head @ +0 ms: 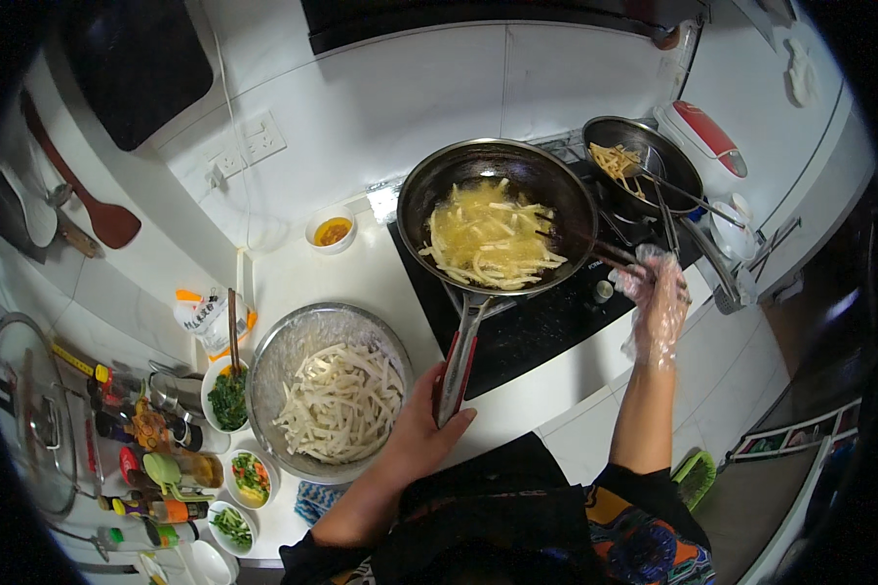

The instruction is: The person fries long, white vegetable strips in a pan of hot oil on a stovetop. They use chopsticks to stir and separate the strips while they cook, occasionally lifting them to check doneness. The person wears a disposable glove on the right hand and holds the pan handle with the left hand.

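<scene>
My left hand (433, 424) grips the metal handle (459, 365) of a dark wok (418, 183) on the black cooktop (497, 358). Pale cut strips (494, 234) sit in bubbling yellow oil inside this wok. A clear plastic glove covers my right hand (655, 292), which holds dark chopsticks (614, 256); their tips reach into the right side of the oil. Close to my left forearm stands a steel bowl (276, 351) of white-coated raw strips (344, 409).
Behind my right hand, a second pan (673, 139) holds browned strips (614, 164) and a strainer. A bowl of orange-yellow liquid (331, 230) stands left of the wok. Small bowls of chopped greens (230, 528) and several seasoning bottles (183, 468) line the left side. A rice cooker (702, 139) is at back right.
</scene>
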The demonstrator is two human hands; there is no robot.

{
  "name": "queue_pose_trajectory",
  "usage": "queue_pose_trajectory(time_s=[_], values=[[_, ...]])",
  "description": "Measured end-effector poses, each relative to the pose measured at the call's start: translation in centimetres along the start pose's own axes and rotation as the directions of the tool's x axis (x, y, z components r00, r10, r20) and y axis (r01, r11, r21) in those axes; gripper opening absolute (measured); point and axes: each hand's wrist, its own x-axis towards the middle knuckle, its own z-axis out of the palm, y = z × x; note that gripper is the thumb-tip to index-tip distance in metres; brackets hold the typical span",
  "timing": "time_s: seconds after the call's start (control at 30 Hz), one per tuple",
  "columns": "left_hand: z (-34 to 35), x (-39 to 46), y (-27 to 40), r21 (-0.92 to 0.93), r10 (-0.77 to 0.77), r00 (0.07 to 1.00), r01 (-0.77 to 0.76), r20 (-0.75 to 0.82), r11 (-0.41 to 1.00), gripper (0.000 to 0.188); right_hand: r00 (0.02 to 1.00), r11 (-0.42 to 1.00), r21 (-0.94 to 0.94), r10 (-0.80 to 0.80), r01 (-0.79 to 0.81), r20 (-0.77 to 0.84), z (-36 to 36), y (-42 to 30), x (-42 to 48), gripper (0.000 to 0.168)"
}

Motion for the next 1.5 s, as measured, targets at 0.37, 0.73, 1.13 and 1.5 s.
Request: queue_pose_trajectory(time_s=[0.37, 0.73, 1.13, 1.5], values=[[-2.2, 0.6, 1.3, 0.417, -0.064, 0.985, 0.126, -0.16, 0.9, 0.056, 0.993, 0.996, 0.06, -0.054, 0.06, -0.101, -1.4, 2.5, -4.7, 0.031], [-2.5, 0.9, 1.2, 0.442, -0.128, 0.973, 0.202, -0.191, 0.874, 0.05, 0.996, 0.998, 0.033, -0.055, 0.057, -0.073, -2.4, 2.7, -6.2, 0.03], [-3.1, 1.4, 0.1, 0.378, -0.132, 0.968, 0.207, -0.213, 0.902, 0.046, 0.994, 1.0, -0.017, -0.018, 0.016, -0.11, -2.3, 3.0, -6.9, 0.032], [-3.7, 1.5, -1.3, 0.457, -0.085, 0.975, 0.171, -0.203, 0.873, 0.041, 0.995, 1.0, -0.012, -0.026, 0.025, -0.095, -2.1, 2.9, -7.1, 0.03]])
